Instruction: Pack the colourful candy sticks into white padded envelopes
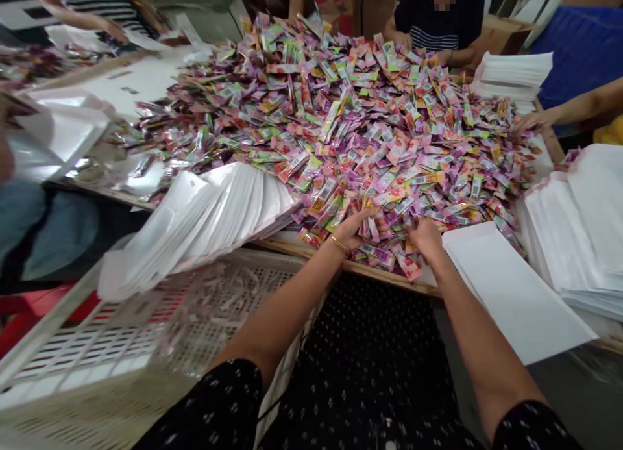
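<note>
A large heap of small printed stick packets in pink, purple, green and yellow covers the table. At its near edge my left hand, with a gold bangle at the wrist, is closed around several of these packets, which stick up between thumb and fingers. Just to the right, my right hand reaches into the packets with its back toward me. Its fingers are curled and mostly hidden, so what they hold cannot be made out. A white envelope lies beside my right forearm, jutting over the table edge.
A fanned stack of white envelopes lies left, above a white plastic crate. Another envelope stack stands right. Co-workers surround the table; one hand touches the heap at right. A blue bin is behind.
</note>
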`<action>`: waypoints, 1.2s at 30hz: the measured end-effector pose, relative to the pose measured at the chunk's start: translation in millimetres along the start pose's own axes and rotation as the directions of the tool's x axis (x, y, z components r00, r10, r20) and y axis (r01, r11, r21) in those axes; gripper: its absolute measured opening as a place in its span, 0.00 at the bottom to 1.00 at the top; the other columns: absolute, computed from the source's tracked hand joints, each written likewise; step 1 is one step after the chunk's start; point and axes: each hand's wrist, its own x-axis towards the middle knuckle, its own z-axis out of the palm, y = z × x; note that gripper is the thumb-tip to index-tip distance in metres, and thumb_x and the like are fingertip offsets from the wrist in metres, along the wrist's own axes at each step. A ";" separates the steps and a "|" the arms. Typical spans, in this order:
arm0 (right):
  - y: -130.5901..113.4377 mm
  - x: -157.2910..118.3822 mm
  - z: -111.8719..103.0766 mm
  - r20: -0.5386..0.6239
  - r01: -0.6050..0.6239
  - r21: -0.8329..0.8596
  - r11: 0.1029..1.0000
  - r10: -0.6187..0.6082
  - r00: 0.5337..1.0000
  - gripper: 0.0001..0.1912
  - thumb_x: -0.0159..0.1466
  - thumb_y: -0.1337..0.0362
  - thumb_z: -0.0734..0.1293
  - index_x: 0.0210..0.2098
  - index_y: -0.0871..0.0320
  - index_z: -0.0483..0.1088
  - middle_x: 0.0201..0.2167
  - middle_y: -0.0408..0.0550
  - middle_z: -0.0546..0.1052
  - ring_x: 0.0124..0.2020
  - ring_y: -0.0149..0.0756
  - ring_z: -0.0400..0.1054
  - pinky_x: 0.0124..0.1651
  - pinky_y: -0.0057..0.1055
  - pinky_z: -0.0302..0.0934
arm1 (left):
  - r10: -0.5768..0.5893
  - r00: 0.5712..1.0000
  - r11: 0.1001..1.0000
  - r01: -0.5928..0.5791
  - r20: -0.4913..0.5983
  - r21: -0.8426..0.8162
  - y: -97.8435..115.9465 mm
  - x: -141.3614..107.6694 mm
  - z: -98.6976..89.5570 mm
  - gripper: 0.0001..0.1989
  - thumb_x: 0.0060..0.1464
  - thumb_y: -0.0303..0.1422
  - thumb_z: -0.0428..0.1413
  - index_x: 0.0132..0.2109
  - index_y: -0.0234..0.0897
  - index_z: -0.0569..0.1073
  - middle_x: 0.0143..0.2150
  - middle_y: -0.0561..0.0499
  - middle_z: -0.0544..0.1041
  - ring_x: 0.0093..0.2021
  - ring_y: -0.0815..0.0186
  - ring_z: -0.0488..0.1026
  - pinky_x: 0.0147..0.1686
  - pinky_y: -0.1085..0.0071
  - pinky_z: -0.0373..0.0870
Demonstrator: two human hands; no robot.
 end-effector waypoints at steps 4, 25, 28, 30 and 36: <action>12.9 10.7 -41.2 0.038 0.083 0.009 0.996 -0.084 0.996 0.13 0.64 0.63 0.65 0.46 0.61 0.73 0.40 0.52 0.79 0.39 0.39 0.74 0.43 0.31 0.63 | 0.011 1.000 1.000 -0.011 -0.019 0.030 5.3 -2.6 -9.0 0.11 0.59 0.32 0.56 0.29 0.30 0.72 0.25 0.45 0.78 0.23 0.65 0.77 0.28 0.70 0.78; 14.4 -52.5 -11.6 0.074 0.175 -0.376 0.910 -0.158 0.985 0.20 0.67 0.61 0.59 0.56 0.61 0.66 0.49 0.60 0.76 0.49 0.46 0.71 0.47 0.34 0.60 | 0.083 0.996 0.991 -0.087 0.046 0.098 -1.1 -12.8 -17.4 0.14 0.60 0.34 0.56 0.28 0.30 0.71 0.25 0.45 0.79 0.19 0.69 0.74 0.19 0.77 0.70; 9.3 -57.3 12.1 0.138 0.216 -0.403 0.889 -0.174 0.975 0.23 0.67 0.57 0.63 0.55 0.66 0.66 0.52 0.63 0.73 0.52 0.47 0.69 0.49 0.33 0.60 | 0.101 0.994 0.990 -0.104 0.043 0.095 -2.3 -14.4 -17.3 0.13 0.60 0.33 0.55 0.29 0.30 0.71 0.25 0.46 0.78 0.19 0.68 0.74 0.18 0.76 0.69; 12.0 -56.2 17.1 0.162 0.209 -0.400 0.892 -0.156 0.974 0.23 0.66 0.57 0.65 0.55 0.68 0.67 0.53 0.65 0.72 0.52 0.47 0.69 0.50 0.33 0.60 | 0.097 0.995 0.990 -0.100 0.035 0.095 -2.7 -16.5 -17.3 0.14 0.62 0.32 0.52 0.29 0.30 0.71 0.25 0.45 0.78 0.19 0.68 0.74 0.18 0.76 0.70; 41.8 -42.3 -30.5 0.106 0.133 -0.222 0.966 -0.112 0.988 0.17 0.64 0.60 0.63 0.50 0.61 0.69 0.44 0.55 0.78 0.44 0.44 0.72 0.42 0.30 0.60 | 0.077 0.996 0.990 -0.082 0.053 0.111 -3.3 -18.1 -19.3 0.17 0.65 0.31 0.47 0.29 0.29 0.71 0.22 0.45 0.77 0.19 0.67 0.73 0.20 0.74 0.71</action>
